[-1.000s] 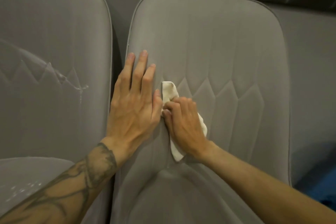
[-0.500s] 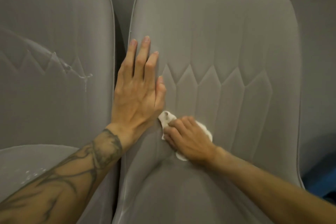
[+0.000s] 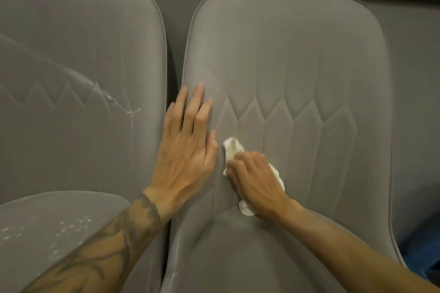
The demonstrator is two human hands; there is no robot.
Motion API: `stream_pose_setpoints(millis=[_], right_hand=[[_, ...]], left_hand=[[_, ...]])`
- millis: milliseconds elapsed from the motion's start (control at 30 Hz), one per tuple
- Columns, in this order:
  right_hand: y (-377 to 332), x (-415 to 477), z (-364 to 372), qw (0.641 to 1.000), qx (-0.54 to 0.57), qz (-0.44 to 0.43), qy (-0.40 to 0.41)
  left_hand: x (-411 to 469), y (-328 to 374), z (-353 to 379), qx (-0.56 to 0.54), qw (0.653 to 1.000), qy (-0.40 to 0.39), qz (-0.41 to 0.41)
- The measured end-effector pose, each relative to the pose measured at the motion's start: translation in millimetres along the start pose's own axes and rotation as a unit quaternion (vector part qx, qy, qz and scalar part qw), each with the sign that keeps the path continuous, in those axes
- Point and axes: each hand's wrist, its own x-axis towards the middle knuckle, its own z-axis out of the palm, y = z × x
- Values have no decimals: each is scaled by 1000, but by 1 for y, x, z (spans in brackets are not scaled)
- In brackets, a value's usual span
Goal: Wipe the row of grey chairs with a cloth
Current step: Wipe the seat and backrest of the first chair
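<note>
On the grey chair backrest [image 3: 297,54], left hand [image 3: 185,150] lies flat; right hand [image 3: 257,183] grips a white cloth [image 3: 233,148].

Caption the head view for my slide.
Right hand presses cloth to grey chair back; left hand lies flat beside it.

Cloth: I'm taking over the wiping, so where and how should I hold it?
Best take the cloth by its bunched middle, from the front, palm toward the backrest, as the right hand does: it lies crumpled flat there, both ends poking out.
</note>
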Motion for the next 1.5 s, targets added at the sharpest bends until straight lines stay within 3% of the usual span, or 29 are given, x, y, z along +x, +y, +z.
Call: stream_pose_setpoints(millis=[133,300,500,667,767,833,933,1000,1167,1267,1400,1500], right_hand=[[16,112,-25,981,23,146,127],[31,227,-52,948,73,222,217],[29,221,-60,991,35,15,128],[58,289,-69,985,-42,104,127],[14,227,-54,994,20,5,107],[-17,167,-48,994,61,-82,40],[-21,151,-52,988,22,-153,-6],[-6,186,-56,991,-21,-129,40],[7,239,-58,990,-42,63,116],[-32,167,-41,994,10,-9,107],[-65,70,-33,985,43,-168,-13],[-49,109,-39,988,12,-149,22]], left_hand=[[-45,-25,-18,78,996,-33,-14],[-66,-53,-30,122,986,-75,-80],[-75,-44,-18,74,986,-91,-115],[-77,-49,-13,85,987,-86,-101],[-78,-48,-14,87,988,-83,-101],[-77,-46,-16,77,987,-85,-110],[-75,-44,-25,44,989,-94,-110],[-79,-43,-31,22,989,-100,-107],[-110,-32,-43,18,982,-143,-121],[-136,-25,-48,22,976,-186,-109],[-160,-18,-56,20,969,-224,-106],[-166,-12,-65,33,963,-248,-96]])
